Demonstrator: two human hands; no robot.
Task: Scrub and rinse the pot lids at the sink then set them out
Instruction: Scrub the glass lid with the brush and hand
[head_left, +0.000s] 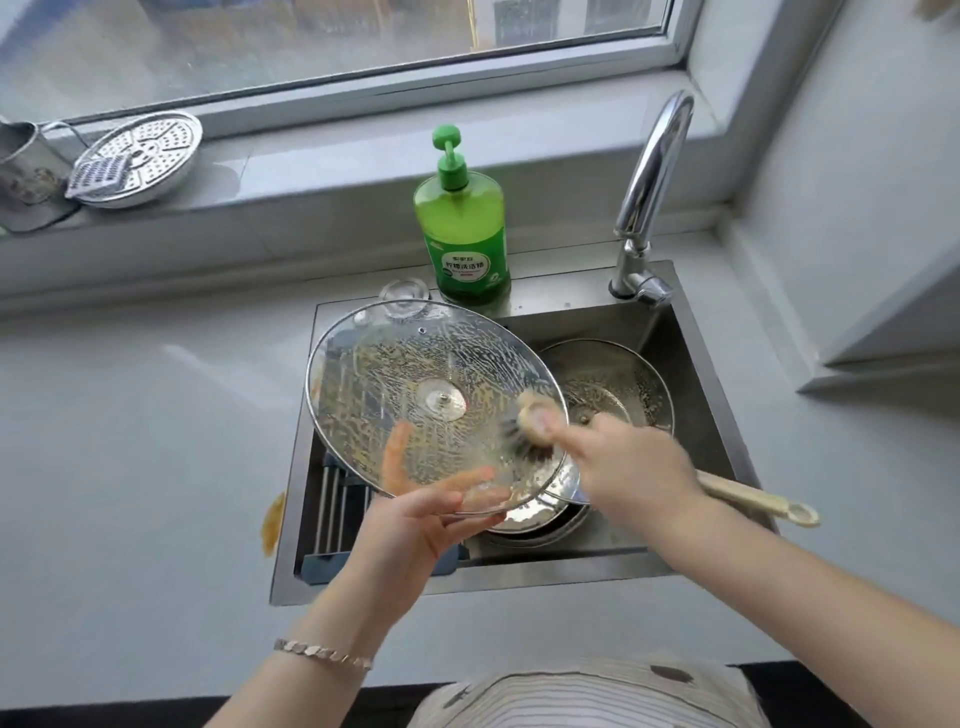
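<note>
Quick tally: two hands up, the left hand (415, 525) and the right hand (628, 467). One glass lid (415, 364), centre frame. One brush (532, 423). One sink (691, 332), and inside it two round steel pieces: a steel lid (618, 384) at the right, plus a second steel rim (535, 512) lower down, partly hidden. One green soap bottle (465, 228), one tap (654, 171) behind. Upper left of the frame, on the windowsill (311, 171): one steamer plate (156, 140), one grater (101, 176), one metal cup (21, 161). One bracelet (322, 652), lower left.
</note>
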